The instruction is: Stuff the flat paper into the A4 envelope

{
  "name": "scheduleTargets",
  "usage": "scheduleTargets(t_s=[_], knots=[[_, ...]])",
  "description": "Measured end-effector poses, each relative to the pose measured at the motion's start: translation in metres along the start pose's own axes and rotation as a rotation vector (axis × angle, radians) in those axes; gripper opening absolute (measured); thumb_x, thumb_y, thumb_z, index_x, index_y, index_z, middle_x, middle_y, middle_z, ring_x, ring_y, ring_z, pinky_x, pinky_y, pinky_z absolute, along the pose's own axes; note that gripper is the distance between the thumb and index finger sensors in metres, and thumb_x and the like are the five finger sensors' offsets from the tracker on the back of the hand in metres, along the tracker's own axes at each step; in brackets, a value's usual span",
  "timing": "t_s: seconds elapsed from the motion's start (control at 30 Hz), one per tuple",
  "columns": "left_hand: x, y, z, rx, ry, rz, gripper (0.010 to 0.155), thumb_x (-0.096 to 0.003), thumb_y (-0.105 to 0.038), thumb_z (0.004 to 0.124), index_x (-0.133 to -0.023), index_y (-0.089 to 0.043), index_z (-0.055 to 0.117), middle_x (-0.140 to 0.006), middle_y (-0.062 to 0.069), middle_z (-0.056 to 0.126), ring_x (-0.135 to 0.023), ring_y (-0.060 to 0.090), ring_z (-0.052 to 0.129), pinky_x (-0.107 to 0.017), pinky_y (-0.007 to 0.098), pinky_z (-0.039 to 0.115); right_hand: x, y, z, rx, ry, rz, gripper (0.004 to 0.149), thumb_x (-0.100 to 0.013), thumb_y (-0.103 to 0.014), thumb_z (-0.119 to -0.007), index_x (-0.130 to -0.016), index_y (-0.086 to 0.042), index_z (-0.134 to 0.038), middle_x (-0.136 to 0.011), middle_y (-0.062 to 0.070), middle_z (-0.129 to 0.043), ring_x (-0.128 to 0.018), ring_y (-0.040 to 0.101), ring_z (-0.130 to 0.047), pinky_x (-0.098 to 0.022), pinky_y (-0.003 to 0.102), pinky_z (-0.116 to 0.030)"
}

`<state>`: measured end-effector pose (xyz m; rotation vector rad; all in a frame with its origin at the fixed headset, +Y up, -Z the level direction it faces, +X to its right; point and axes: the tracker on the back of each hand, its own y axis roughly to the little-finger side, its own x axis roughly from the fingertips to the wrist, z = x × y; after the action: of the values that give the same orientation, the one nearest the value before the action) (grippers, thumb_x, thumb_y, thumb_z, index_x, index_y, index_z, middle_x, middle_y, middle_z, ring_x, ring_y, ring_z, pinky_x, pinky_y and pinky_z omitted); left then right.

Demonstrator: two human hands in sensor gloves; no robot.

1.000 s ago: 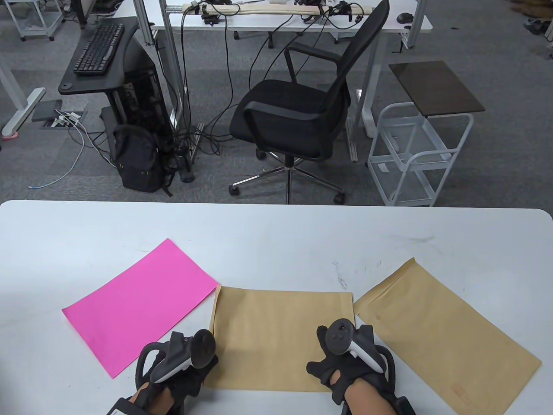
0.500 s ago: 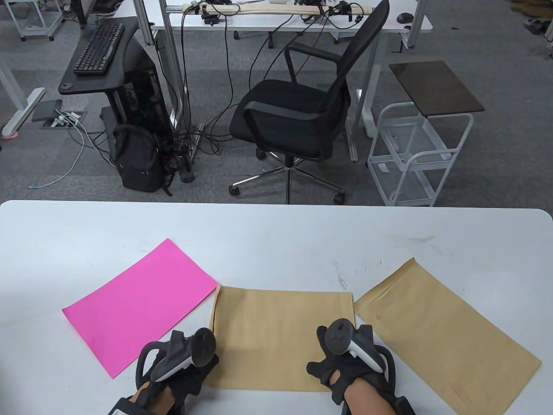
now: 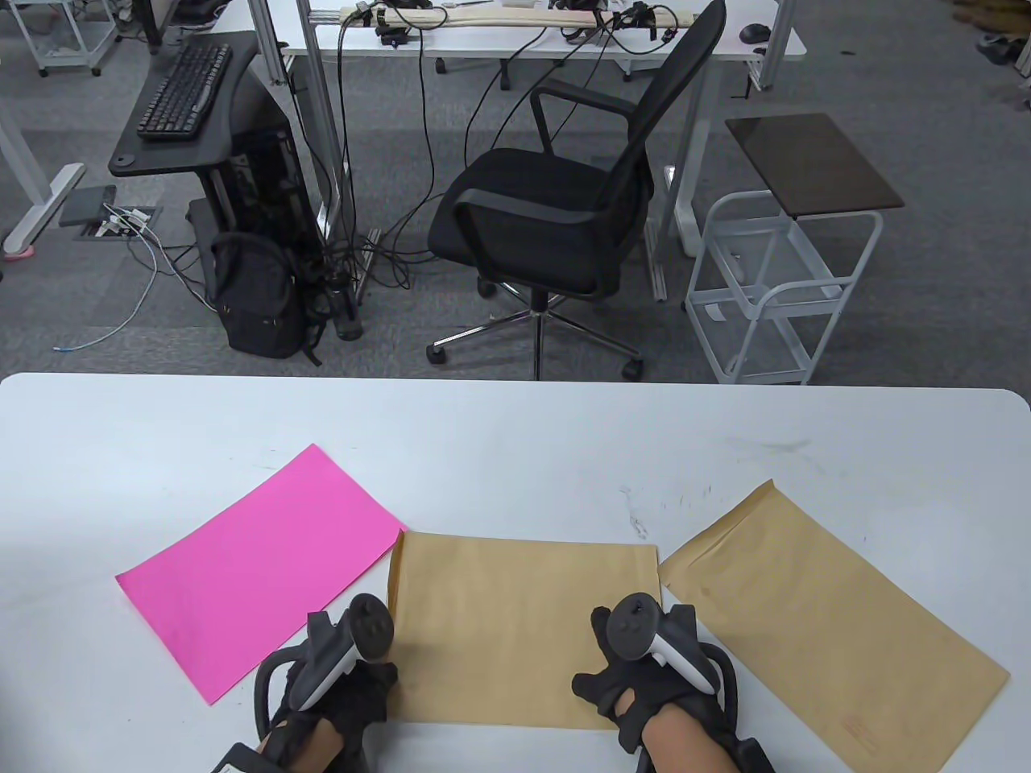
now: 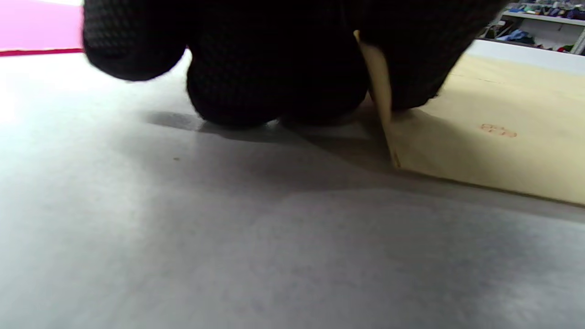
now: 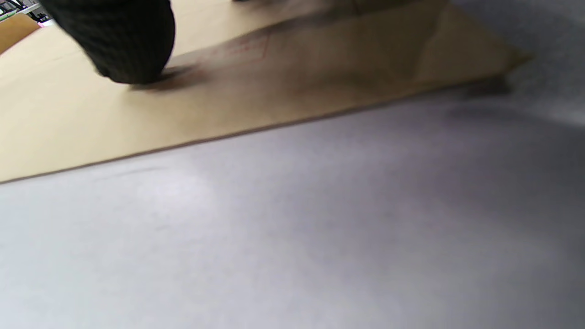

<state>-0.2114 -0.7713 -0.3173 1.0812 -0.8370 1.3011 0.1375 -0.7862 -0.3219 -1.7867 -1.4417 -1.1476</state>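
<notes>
Open the envelope's left end
Your left hand (image 3: 338,684) pinches the envelope (image 3: 515,628) flap; lift gently; right hand (image 3: 652,684), fingers spread, pins it to the bench (image 3: 515,451); then fetch the paper (image 3: 258,564).

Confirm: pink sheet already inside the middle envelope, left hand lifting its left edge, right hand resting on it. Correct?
Not quite. The pink sheet is not inside; the table view shows it lying flat on the table to the left of the middle envelope. The rest holds: the left hand lifts the envelope's left edge, seen in the left wrist view, and the right hand rests on it.
</notes>
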Motion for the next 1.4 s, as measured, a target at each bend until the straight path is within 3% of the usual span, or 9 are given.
scheduleTargets(t_s=[0.1,0.43,0.63,0.87,1.03,1.13,1.23,1.4], knots=[[-0.004,0.007,-0.002,0.083,0.029,0.043,0.043,-0.0416,-0.041,0.088,-0.082,-0.025,0.090,-0.058,-0.013,0.101,-0.044,0.016,0.107,-0.045,0.042,0.092,0.001,0.001,0.003,-0.037,0.011,0.006,0.081,-0.046,-0.064,-0.081,-0.109,-0.040,-0.035,-0.109,0.003,-0.013,-0.099,0.054,-0.026,-0.070,0.066,-0.035],[-0.001,0.040,-0.033,0.284,-0.074,0.202,0.043,-0.0432,-0.031,0.083,-0.086,-0.032,0.084,-0.071,-0.011,0.102,-0.057,0.019,0.108,-0.050,0.045,0.091,0.013,-0.015,0.012,-0.098,0.076,0.116,0.081,-0.046,-0.063,-0.081,-0.109,-0.039,-0.035,-0.110,0.002,-0.015,-0.102,0.049,-0.025,-0.070,0.067,-0.033],[0.007,0.038,-0.041,0.301,-0.072,0.400,0.042,-0.0445,-0.031,0.081,-0.086,-0.034,0.083,-0.073,-0.012,0.099,-0.062,0.018,0.105,-0.056,0.046,0.088,0.022,-0.017,0.023,-0.283,0.215,0.251,0.080,-0.046,-0.061,-0.081,-0.108,-0.039,-0.034,-0.111,0.002,-0.030,-0.103,0.044,-0.042,-0.070,0.066,-0.042],[0.018,0.021,-0.043,0.338,-0.083,0.542,0.042,-0.0444,-0.031,0.080,-0.086,-0.035,0.083,-0.074,-0.013,0.099,-0.063,0.018,0.104,-0.058,0.047,0.086,0.020,-0.021,0.021,-0.539,0.240,0.360,0.081,-0.048,-0.059,-0.079,-0.108,-0.037,-0.030,-0.107,0.004,-0.045,-0.093,0.040,-0.068,-0.065,0.061,-0.060],[0.022,0.016,-0.045,0.347,-0.097,0.567,0.042,-0.0445,-0.032,0.081,-0.086,-0.035,0.084,-0.074,-0.013,0.099,-0.063,0.018,0.104,-0.058,0.047,0.086,0.014,-0.024,0.015,-0.762,0.187,0.394,0.065,-0.048,-0.045,-0.084,-0.104,-0.030,-0.054,-0.089,-0.002,-0.077,-0.067,0.028,-0.095,-0.053,0.052,-0.078],[0.020,0.018,-0.044,0.363,-0.083,0.569,0.042,-0.0439,-0.036,0.083,-0.086,-0.033,0.084,-0.072,-0.014,0.099,-0.062,0.017,0.105,-0.057,0.046,0.087,0.015,-0.026,0.018,-0.745,0.205,0.410,0.050,-0.046,-0.036,-0.086,-0.094,-0.034,-0.071,-0.076,-0.008,-0.087,-0.055,0.021,-0.102,-0.048,0.048,-0.082],[0.016,0.029,-0.046,0.531,-0.023,0.558,0.055,-0.0418,-0.054,0.077,-0.089,-0.027,0.083,-0.072,-0.011,0.101,-0.060,0.019,0.107,-0.055,0.047,0.088,0.019,-0.026,0.022,-0.743,0.230,0.441,0.045,-0.047,-0.036,-0.086,-0.090,-0.037,-0.075,-0.076,-0.010,-0.088,-0.056,0.021,-0.102,-0.049,0.048,-0.082],[0.005,0.049,-0.043,0.885,0.158,0.435,0.057,-0.0451,-0.053,0.067,-0.087,-0.020,0.087,-0.068,-0.005,0.106,-0.053,0.023,0.110,-0.049,0.048,0.089,0.023,-0.028,0.026,-0.771,0.206,0.556,0.043,-0.046,-0.035,-0.086,-0.088,-0.039,-0.076,-0.076,-0.011,-0.088,-0.058,0.022,-0.100,-0.050,0.049,-0.081]])
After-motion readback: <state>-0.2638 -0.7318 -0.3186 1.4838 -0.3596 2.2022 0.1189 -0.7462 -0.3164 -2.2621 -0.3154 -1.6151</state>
